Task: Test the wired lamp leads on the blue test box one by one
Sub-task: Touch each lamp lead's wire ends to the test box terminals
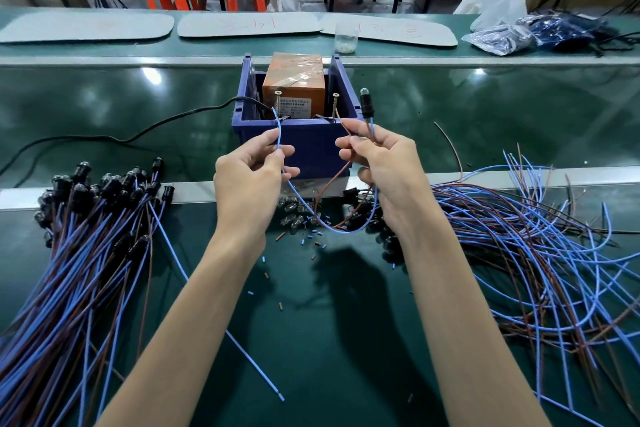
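Pinching the blue lead (pixel 279 130) between thumb and forefinger, my left hand (pixel 252 173) is holding its bare tip beside the left screw (pixel 277 101). My right hand (pixel 384 163) is clamping the brown lead (pixel 342 126) together with the wires under the lamp (pixel 365 101), which is standing upright at twelve o'clock from that hand. The brown tip is pointing at the right screw (pixel 335 107); I cannot tell whether either tip is touching metal.

I am judging this as the contact step for one lamp. Its bulb is looking dark, so the next move is calling for both tips pressed on their screws at once while I am watching the glass.

The blue test box (pixel 311 142) is sitting at twelve o'clock from my hands, an orange block (pixel 294 80) inside it. A bundle of lamp leads (pixel 86 246) is lying at eight o'clock, loose leads (pixel 540 236) at four.
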